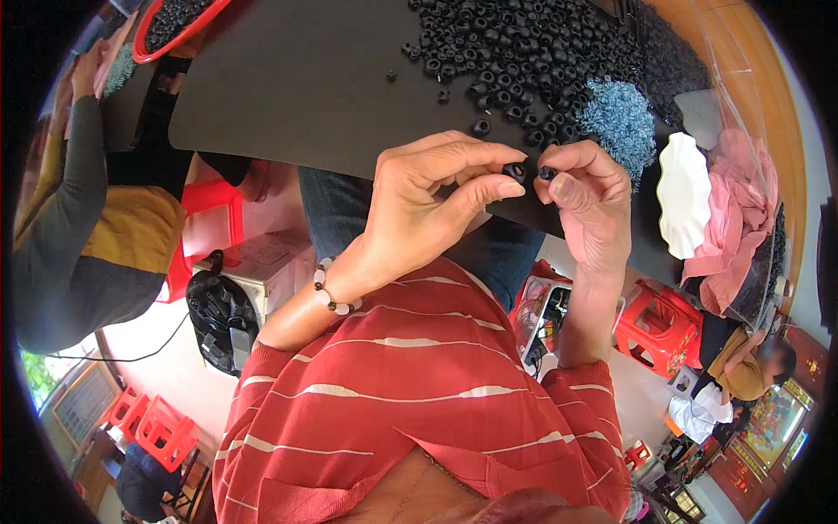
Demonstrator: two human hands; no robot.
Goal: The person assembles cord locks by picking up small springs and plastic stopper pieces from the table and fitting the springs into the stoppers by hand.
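Note:
My left hand (428, 196) is closed, pinching a small black hollow cap-like part (515, 172) between thumb and fingertips, with an opening showing in it. Just beside it, my right hand (594, 201) is closed on a smaller dark piece (547, 173), whose kind I cannot make out. The two pieces are close together but apart, held over the near edge of the dark tabletop (288, 87). Beyond the hands spreads a large heap of similar black parts (524, 61). Small clear bluish pieces (618, 118) are piled beside it, near my right hand.
A white scalloped dish (684, 196) and a crumpled pink cloth (738, 210) lie at the right. At the far left stands a red basin (196, 31) of black parts. A co-worker's sleeve (70, 192) shows at left. Red stools (659, 327) stand around.

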